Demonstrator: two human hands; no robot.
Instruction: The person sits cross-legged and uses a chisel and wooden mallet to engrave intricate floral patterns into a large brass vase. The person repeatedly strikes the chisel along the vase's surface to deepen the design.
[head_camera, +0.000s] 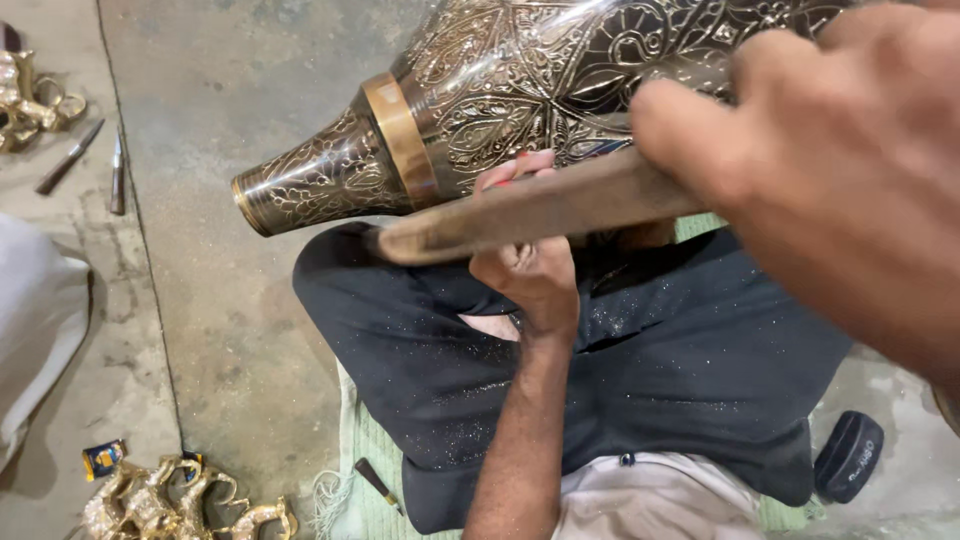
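A large engraved brass vase (520, 90) lies on its side across my lap, its narrow mouth pointing left. My right hand (830, 170), close to the camera at the upper right, grips a wooden stick (530, 212) that crosses in front of the vase. My left hand (530, 270) reaches up from below, fingers curled against the vase's body just behind the stick. It seems to pinch a small tool, of which only a red speck shows between the fingers. Dark trousers (680, 370) dusted with metal flecks lie under the vase.
Brass figures lie on the concrete floor at the lower left (180, 505) and upper left (30, 100). Two chisels (70, 157) rest near the upper left. A dark-handled tool (375, 482) sits on the green mat, a black pouch (848, 455) at the right, white cloth (35, 320) at the left.
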